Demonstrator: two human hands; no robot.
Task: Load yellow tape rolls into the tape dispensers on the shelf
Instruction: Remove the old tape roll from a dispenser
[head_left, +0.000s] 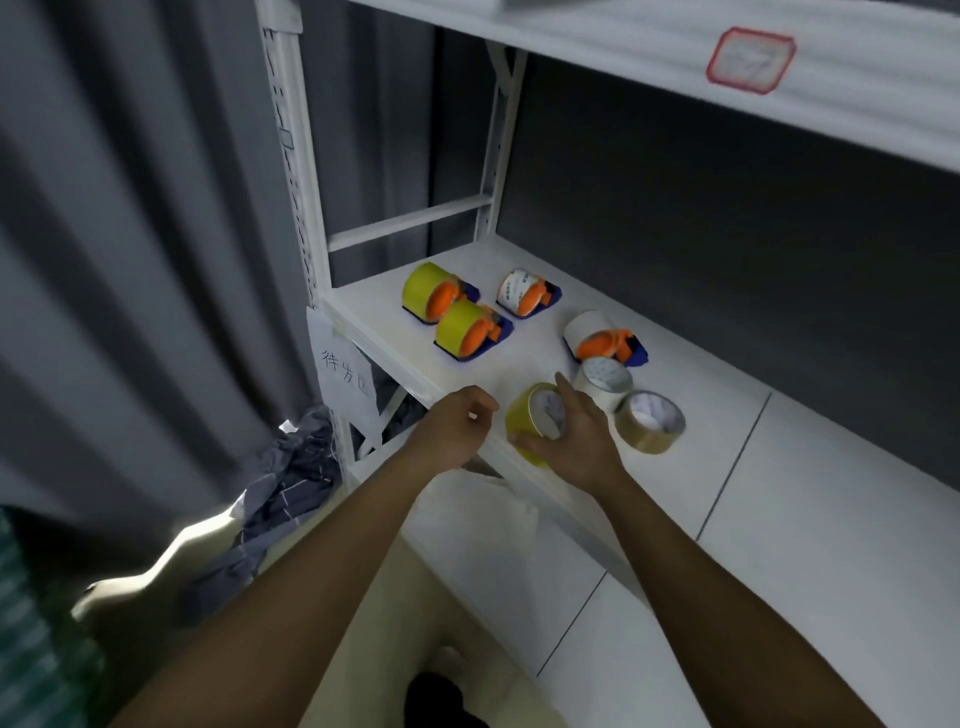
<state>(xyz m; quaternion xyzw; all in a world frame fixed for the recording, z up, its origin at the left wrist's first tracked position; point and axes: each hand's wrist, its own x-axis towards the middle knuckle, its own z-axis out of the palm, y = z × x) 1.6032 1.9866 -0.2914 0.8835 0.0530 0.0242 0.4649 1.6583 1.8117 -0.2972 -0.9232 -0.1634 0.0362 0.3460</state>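
Head view, a little below the middle of the frame: right hand (574, 436) wrapped around a loose yellow tape roll (530, 421) at the front edge of the white shelf (779, 467), thumb low on the near side, fingers over the top and far side. Left hand (457, 428) just beside the roll on its left, fingers loosely curled, holding nothing. To the right of the roll, a white roll (602, 384) and a brown roll (649, 421), side by side. Further up the frame, four orange and blue dispensers: two with yellow tape (431, 291) (465, 327), two with white tape (522, 291) (597, 335). Probably a light roll, hard and round, smooth on the outside, a bit slippery, not easy to break. Best held across the flat sides or with fingers through the hole in the middle. Sticky at the loose end, so better kept away from fingers.
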